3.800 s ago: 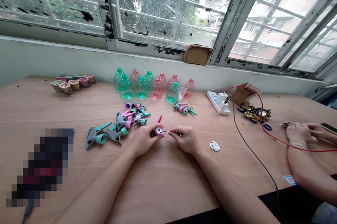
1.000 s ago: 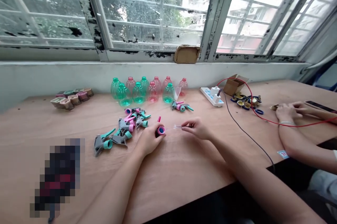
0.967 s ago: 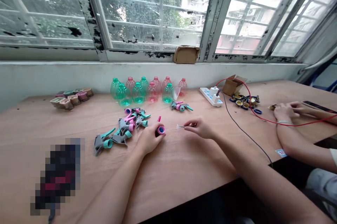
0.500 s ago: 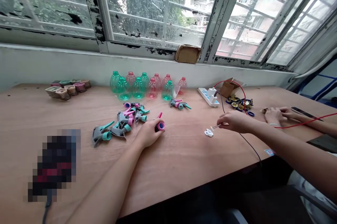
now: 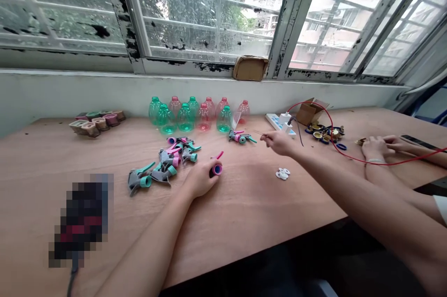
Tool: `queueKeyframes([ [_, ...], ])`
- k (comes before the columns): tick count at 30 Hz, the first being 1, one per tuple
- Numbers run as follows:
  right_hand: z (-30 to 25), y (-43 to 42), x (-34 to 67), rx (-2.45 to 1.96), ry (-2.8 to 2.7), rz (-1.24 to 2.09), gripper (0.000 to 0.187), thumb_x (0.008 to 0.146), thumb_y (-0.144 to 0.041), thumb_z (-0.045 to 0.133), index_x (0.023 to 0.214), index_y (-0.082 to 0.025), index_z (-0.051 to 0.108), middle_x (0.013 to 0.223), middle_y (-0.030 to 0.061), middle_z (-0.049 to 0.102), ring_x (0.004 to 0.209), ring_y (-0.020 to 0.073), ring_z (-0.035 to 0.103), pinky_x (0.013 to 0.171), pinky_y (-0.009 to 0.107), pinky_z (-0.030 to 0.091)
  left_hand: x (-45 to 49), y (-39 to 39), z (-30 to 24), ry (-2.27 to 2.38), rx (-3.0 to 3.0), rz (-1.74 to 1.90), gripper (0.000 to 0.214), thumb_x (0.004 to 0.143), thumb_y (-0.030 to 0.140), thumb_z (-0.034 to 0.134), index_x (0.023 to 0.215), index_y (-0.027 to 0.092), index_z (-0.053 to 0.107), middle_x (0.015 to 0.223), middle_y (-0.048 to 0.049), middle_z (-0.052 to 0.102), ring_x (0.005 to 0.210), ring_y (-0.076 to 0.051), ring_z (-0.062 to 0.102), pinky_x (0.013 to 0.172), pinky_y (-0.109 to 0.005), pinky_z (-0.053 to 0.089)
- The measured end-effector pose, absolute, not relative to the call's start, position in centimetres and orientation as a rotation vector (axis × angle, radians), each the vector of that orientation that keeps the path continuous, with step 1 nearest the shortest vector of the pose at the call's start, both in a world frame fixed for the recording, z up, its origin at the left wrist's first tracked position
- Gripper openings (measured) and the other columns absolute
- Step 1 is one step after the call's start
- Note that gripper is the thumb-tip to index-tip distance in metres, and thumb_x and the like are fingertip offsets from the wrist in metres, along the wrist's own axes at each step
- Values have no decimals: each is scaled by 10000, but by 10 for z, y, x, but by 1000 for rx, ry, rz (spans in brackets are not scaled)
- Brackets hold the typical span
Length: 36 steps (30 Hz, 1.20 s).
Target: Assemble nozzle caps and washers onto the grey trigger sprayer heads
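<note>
Trigger sprayer head (image 5: 217,170), pink collar, pink trigger lever: in the left hand (image 5: 201,179), just above the table (image 5: 223,232), near mid-view. Fingers wrapped round the body, hiding most of it; collar mouth faces the wearer, blue inside, lever sticking up past the fingers.

Right hand (image 5: 278,142) well apart, farther out over the table, fingers pinched on slim tweezers (image 5: 260,133). Tips point left, toward a small pair of sprayer heads (image 5: 241,138) lying just beyond; tips too fine to tell whether anything is between them.

Small white discs (image 5: 282,174) overlap in a cluster on the wood, nearer the wearer than the right hand. Left of the left hand, a loose heap of grey sprayer heads (image 5: 162,173), collars and levers pink or teal, lying at odd angles.

Along the wall, ten clear bottles (image 5: 185,120), green and pink mixed, all upright, necks uncapped. Far left, a cluster of small tubs (image 5: 99,123). Right of the bottles, a white power strip (image 5: 274,122) with plugs in, red cable (image 5: 331,131) arching off; cardboard box (image 5: 309,113) behind, gold-and-blue parts (image 5: 326,134) in front. Far right, a co-worker's hands (image 5: 377,148) together on the tabletop.
</note>
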State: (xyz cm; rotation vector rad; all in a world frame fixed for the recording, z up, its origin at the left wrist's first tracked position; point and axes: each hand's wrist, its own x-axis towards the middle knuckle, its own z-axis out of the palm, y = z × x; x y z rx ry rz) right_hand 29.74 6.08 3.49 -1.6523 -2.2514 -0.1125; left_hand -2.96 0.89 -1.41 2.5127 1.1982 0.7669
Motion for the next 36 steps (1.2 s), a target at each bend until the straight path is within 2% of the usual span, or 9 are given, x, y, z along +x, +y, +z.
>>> queueKeyframes([
  [2,20,76,272,-1680,-2245,-105,301,943,-351,409,927,-216,678,820,47,721,703,176,628,609,247,373,-31,8,-12,1136,2626,717,286,750,138,524,997,230,635,956,-33,679,907,-202,593,800,-298,441],
  [4,8,87,251,-1760,-2182,-127,304,893,-451,502,1062,-232,628,912,62,717,795,208,639,631,253,382,-33,8,-8,1135,2729,646,278,745,147,534,979,241,652,946,-32,682,939,-221,573,830,-331,416],
  [7,-4,100,230,-1937,-2027,-64,514,825,-581,552,1192,-222,540,1026,106,690,890,253,636,673,280,416,-36,8,-4,1254,2794,579,167,770,315,592,887,231,676,925,-51,688,926,-252,556,809,-371,390],
  [10,-12,106,220,-2066,-1932,-29,564,813,-603,555,1233,-231,499,1070,125,670,925,280,632,702,313,438,-38,9,0,1432,2786,560,344,853,464,499,705,208,674,811,-69,699,867,-257,557,777,-385,372],
  [13,-16,107,219,-2099,-1914,-12,521,832,-586,540,1228,-250,498,1080,117,665,942,284,628,715,325,445,-39,10,1,1668,2757,541,458,882,484,441,609,194,666,714,-99,690,846,-278,559,775,-406,360],
  [22,-30,99,234,-2107,-1845,4,611,806,-730,430,1166,-252,554,1029,108,689,922,289,640,699,327,448,-35,5,0,1984,2673,554,423,876,437,426,709,173,712,782,-146,710,927,-339,555,763,-440,345],
  [26,-28,99,231,-2057,-1875,-41,641,812,-720,434,1265,-271,496,1029,101,693,910,287,645,688,323,447,-37,5,-2,2086,2607,601,395,867,421,427,764,175,718,836,-147,717,951,-350,541,796,-461,329],
  [30,-23,99,223,-1987,-2000,-79,590,837,-677,447,1303,-316,475,1055,83,688,916,272,644,719,318,442,-41,6,-2,2160,2580,611,386,871,421,421,759,181,702,875,-139,718,962,-347,529,803,-462,324],
  [36,-21,96,213,-2086,-1868,-33,505,854,-647,442,1142,-250,559,1024,109,687,906,267,646,691,304,441,-40,3,4,2129,2600,685,307,875,413,447,810,197,654,897,-100,707,929,-313,523,774,-432,336],
])
